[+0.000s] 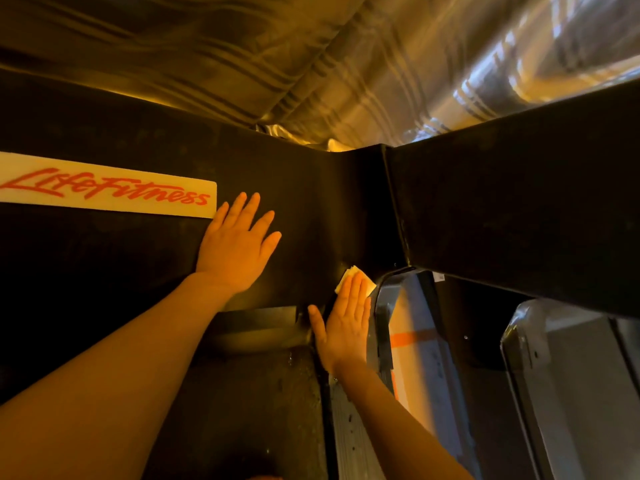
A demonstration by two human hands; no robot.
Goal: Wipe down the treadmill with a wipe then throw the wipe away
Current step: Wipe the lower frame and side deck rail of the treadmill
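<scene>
While dim amber light colours everything, the treadmill [304,202] fills most of the view: its black motor hood spreads across the left and middle, and a black upright column [519,209] rises diagonally along the right side. Behind the hood, carpet [242,57] with wavy stripes runs across the top of the picture. Below the hood the dark running belt [249,410] shows between the two forearms, with a ribbed grey side rail [349,441] at its right edge, and beyond that rail a neighbouring machine's grey frame [568,393] stands near the lower right corner. On the hood's left part lies a long white Life Fitness logo strip [107,187] with red script. The left hand [237,247] lies flat on the hood, palm down, fingers straight and slightly spread, its index finger just beside the right end of the logo strip. The right hand [344,323] is also flat, fingers straight and held together, thumb stretched out to the left, pressing down at the hood's lower right corner where hood, column base and side rail meet. Under the right hand's fingertips sits the wipe [349,273], a small pale folded piece whose corners stick out beyond the fingers, touching the black hood surface.
</scene>
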